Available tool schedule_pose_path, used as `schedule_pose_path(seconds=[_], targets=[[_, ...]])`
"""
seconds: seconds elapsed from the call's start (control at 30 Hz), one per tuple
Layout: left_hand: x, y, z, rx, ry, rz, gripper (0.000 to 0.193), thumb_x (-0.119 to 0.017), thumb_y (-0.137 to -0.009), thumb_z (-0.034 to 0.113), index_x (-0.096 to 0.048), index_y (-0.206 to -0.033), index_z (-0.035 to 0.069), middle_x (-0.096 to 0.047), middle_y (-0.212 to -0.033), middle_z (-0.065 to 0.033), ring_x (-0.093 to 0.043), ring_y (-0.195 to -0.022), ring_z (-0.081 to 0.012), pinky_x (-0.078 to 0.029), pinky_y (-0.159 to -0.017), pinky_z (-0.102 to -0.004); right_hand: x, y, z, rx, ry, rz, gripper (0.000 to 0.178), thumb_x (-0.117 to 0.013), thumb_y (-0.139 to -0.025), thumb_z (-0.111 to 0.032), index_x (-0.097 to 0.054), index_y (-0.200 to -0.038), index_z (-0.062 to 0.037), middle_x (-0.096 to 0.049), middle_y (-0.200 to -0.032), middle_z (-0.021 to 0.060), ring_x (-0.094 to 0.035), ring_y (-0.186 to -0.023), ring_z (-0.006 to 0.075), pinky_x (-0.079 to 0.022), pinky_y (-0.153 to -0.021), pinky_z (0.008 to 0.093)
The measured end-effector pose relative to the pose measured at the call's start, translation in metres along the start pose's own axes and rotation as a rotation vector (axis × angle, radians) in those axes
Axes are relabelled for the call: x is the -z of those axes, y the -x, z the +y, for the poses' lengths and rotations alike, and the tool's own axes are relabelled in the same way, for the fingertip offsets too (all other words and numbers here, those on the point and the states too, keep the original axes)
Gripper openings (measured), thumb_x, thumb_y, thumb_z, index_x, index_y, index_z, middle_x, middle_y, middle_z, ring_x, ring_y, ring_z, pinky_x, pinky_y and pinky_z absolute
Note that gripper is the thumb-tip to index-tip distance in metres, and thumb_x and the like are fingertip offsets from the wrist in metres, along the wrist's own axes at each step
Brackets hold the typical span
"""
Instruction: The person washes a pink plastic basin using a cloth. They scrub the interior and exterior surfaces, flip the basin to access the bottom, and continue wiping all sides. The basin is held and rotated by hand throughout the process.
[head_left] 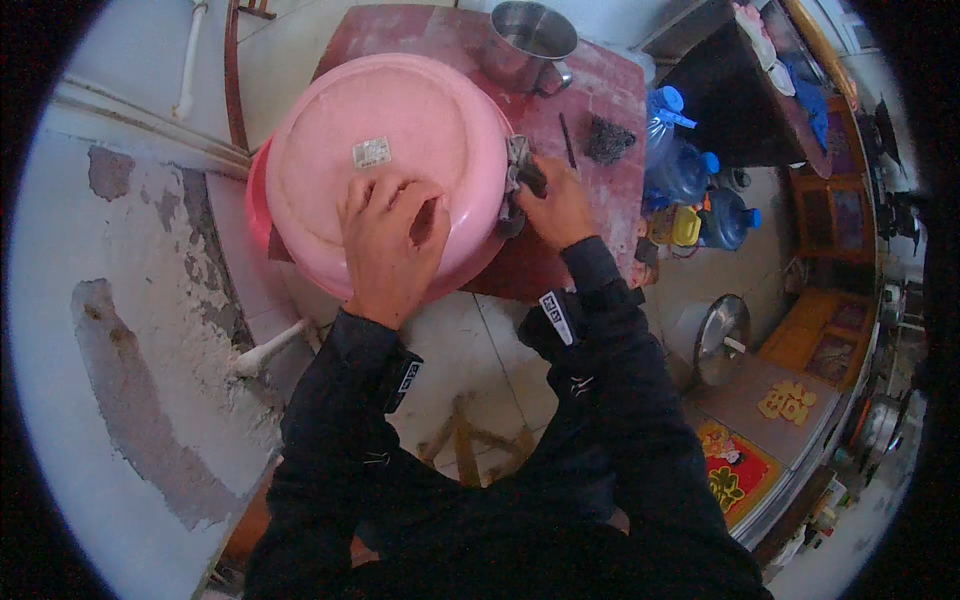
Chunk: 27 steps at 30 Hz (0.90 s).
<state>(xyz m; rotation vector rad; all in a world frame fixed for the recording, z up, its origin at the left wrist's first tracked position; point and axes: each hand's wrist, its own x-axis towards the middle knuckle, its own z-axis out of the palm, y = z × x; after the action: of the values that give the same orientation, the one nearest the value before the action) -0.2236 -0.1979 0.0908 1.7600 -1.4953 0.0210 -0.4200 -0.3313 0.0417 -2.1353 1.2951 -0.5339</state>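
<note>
A large pink basin [330,115] lies bottom up on the red table, a small pale label on its base. My left hand [395,235] rests on that base near the front, fingers bent and slightly apart, thumb out to the side; nothing shows in its grip. At the basin's right side my right hand [558,203] is closed on a crumpled grey rag [517,165]. The rag touches the basin's rounded edge, and part of it is hidden by the fingers. Another pink-red rim [258,200] shows beneath the basin on the left.
A metal pot [530,45] stands at the table's [590,80] back edge. Right of the rag lie a dark scouring pad [609,140] and a thin dark stick [567,138]. Blue-capped plastic bottles [685,170] stand beyond the right edge; a peeling wall [150,330] is at left.
</note>
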Motion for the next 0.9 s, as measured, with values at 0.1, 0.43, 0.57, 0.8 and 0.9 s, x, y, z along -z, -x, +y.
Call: schedule_pose_path(seconds=[0.1, 0.43, 0.57, 0.8, 0.9], targets=[[0.001, 0.001, 0.0, -0.012, -0.026, 0.003, 0.013, -0.076, -0.082, 0.012, -0.072, -0.094, 0.012, -0.066, -0.102, -0.0042, -0.058, -0.101, -0.0304, -0.044, -0.091, -0.0435, -0.014, 0.022, 0.008, 0.139, 0.153, 0.082, 0.054, -0.076, -0.081, -0.021, -0.061, -0.129, -0.0016, -0.061, -0.129, 0.0225, -0.054, -0.122, 0.0434, -0.043, -0.107, 0.0527], [-0.005, 0.0, -0.001, 0.005, -0.011, 0.008, 0.016, -0.074, -0.082, 0.016, -0.071, -0.098, 0.014, -0.066, -0.103, -0.0054, -0.057, -0.102, -0.0326, -0.045, -0.087, -0.0462, -0.028, 0.083, -0.011, 0.062, 0.022, -0.1, 0.04, -0.078, -0.081, -0.02, -0.064, -0.114, -0.0007, -0.064, -0.111, 0.0217, -0.063, -0.104, 0.0432, -0.054, -0.087, 0.0494], [0.005, 0.001, -0.002, 0.076, 0.085, -0.059, 0.021, -0.076, -0.08, 0.012, -0.073, -0.101, 0.011, -0.068, -0.102, -0.0087, -0.062, -0.103, -0.033, -0.046, -0.095, -0.0446, 0.003, 0.075, -0.022, -0.128, -0.177, -0.098, 0.033, -0.077, -0.085, -0.018, -0.068, -0.11, 0.0017, -0.071, -0.1, 0.0173, -0.07, -0.091, 0.0317, -0.054, -0.083, 0.0407], [0.08, -0.002, -0.09, 0.481, 0.042, 0.279, 0.043, -0.07, -0.092, 0.018, -0.065, -0.131, 0.002, -0.067, -0.125, -0.0184, -0.06, -0.12, -0.0366, -0.044, -0.109, -0.0461, 0.059, -0.03, -0.035, -0.111, -0.321, 0.016, 0.025, -0.073, -0.089, -0.015, -0.071, -0.111, -0.0027, -0.075, -0.097, 0.0142, -0.07, -0.089, 0.0245, -0.054, -0.079, 0.0374], [0.069, 0.007, -0.11, 0.469, 0.033, 0.28, 0.049, -0.069, -0.093, 0.019, -0.062, -0.138, 0.001, -0.065, -0.132, -0.019, -0.059, -0.124, -0.0368, -0.043, -0.11, -0.0455, 0.037, -0.062, -0.06, 0.161, -0.12, 0.019, 0.026, -0.074, -0.087, -0.016, -0.072, -0.109, -0.0035, -0.073, -0.099, 0.0177, -0.07, -0.088, 0.0294, -0.054, -0.079, 0.0386]])
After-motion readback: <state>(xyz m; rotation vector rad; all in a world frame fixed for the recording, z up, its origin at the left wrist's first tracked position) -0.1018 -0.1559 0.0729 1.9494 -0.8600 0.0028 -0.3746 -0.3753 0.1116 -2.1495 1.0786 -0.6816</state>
